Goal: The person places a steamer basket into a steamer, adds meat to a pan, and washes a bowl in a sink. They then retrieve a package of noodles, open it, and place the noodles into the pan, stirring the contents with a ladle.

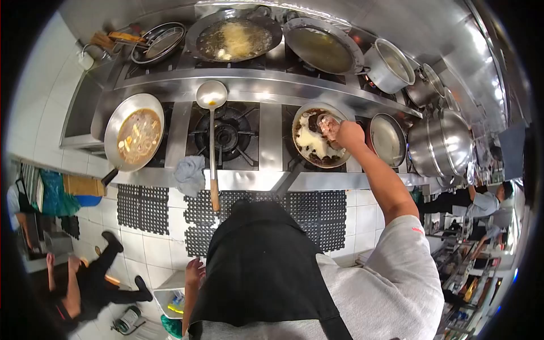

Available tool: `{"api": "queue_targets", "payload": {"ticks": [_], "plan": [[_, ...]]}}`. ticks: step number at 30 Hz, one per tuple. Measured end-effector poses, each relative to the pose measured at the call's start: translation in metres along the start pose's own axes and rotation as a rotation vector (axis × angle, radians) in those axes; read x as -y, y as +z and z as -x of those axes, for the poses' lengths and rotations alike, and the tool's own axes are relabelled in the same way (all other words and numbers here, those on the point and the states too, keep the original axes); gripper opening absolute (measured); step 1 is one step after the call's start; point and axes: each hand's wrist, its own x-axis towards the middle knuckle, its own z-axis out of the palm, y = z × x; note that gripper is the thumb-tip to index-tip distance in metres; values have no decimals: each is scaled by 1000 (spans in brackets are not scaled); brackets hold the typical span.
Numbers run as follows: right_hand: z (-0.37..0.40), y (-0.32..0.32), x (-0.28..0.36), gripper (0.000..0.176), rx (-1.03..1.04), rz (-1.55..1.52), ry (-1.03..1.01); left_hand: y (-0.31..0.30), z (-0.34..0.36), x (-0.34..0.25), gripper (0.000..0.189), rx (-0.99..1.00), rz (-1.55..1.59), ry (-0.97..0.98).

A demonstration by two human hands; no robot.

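My right hand [350, 136] is closed on a small clear container [328, 126] of pinkish chopped food that looks like meat. It is tipped over a frying pan [296, 139] on the front right burner. Inside that pan, a creamy white mass [313, 141] lies among dark brown liquid or oil. Low at my side, away from the stove, hangs my left hand [194, 272], its fingers loosely bent and apart with nothing visible in them.
A ladle [213, 130] lies across the front middle burner beside a grey cloth [190, 174]. A pan of brown soup [139, 139] stands left. Behind are woks [235, 39] of oil and several pots [391, 65]. Another person [85, 289] is at lower left.
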Motion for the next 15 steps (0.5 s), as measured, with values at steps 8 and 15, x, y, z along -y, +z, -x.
{"api": "queue_targets", "payload": {"ticks": [8,15], "plan": [[10,19,14,22,-93,11,-176,36,107,76,34,-157,50,-182],[-6,10,-4,18,-248,53,-247,17,132,262,30,-132,-493,246]]}}
